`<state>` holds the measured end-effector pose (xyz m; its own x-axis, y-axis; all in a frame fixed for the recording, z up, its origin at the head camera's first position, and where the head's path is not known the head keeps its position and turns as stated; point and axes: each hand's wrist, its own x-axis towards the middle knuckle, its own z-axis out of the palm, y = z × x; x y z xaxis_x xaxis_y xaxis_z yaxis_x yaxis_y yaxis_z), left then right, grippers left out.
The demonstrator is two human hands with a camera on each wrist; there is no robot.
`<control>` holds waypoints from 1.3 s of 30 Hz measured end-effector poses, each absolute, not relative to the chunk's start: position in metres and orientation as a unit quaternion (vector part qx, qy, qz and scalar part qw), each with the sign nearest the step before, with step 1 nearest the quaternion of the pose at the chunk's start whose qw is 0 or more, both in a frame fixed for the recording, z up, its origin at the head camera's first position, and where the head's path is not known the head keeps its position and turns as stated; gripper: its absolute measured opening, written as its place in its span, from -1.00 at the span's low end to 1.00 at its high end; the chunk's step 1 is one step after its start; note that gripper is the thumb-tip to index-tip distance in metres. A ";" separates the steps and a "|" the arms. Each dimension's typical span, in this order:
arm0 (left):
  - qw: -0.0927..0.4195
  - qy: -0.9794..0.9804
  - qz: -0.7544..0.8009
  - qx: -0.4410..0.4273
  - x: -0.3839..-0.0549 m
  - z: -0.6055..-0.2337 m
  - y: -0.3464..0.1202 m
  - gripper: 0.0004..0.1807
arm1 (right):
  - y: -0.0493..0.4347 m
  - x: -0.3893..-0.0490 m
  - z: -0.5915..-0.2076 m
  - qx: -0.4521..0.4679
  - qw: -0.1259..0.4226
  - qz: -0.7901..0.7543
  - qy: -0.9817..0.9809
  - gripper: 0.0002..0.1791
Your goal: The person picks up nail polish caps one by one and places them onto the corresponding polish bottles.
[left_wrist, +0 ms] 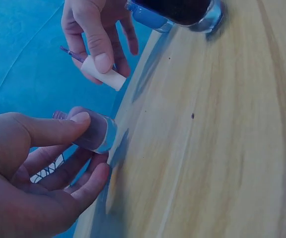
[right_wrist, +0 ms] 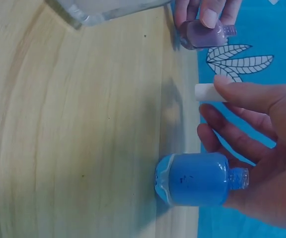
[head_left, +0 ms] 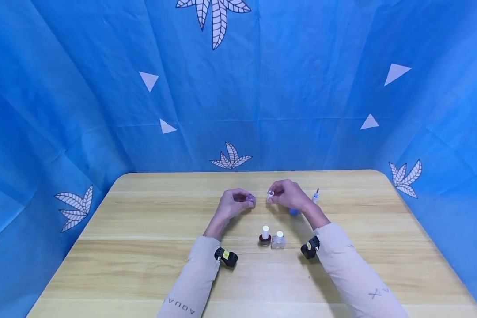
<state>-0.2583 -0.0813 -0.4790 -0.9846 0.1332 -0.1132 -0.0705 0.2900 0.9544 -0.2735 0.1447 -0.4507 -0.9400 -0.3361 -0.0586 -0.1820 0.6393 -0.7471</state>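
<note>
My left hand [head_left: 232,204] pinches a small nail polish bottle [left_wrist: 97,133] of purple polish between thumb and fingers, its neck uncapped. Across from it, my right hand [head_left: 288,194] holds a white cap [left_wrist: 103,74] by its side. A thin purple-stained brush [left_wrist: 71,53] sticks out of that cap, outside the bottle. Beside the right hand an uncapped blue nail polish bottle [right_wrist: 196,179] stands on the table, mostly hidden by the hand in the head view. Just beyond the right wrist, another white cap [head_left: 315,198] stands with its dark brush pointing up.
Nearer on the wooden table [head_left: 143,265], between the forearms, a dark red nail polish bottle [head_left: 264,241] and a clear one [head_left: 278,242] stand side by side, both with white caps. A blue cloth [head_left: 302,88] with leaf prints hangs behind the table and at its sides.
</note>
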 end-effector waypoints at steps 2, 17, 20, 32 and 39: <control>0.088 0.789 0.608 0.021 -0.258 -0.481 -0.082 -0.69 | 0.146 -0.272 -0.452 -0.141 0.094 -0.404 0.899 -0.85; 0.108 0.729 0.671 0.084 -0.254 -0.458 -0.091 -0.70 | 0.159 -0.257 -0.425 -0.128 0.051 -0.443 0.886 -0.84; 0.104 0.721 0.679 0.097 -0.248 -0.455 -0.093 -0.71 | 0.162 -0.251 -0.423 -0.150 0.042 -0.460 0.874 -0.85; 0.087 0.699 0.696 0.140 -0.230 -0.441 -0.103 -0.72 | 0.172 -0.226 -0.421 -0.176 0.006 -0.537 0.825 -0.74; 0.063 0.704 0.690 0.158 -0.228 -0.428 -0.103 -0.70 | 0.185 -0.212 -0.403 -0.157 -0.019 -0.546 0.822 -0.71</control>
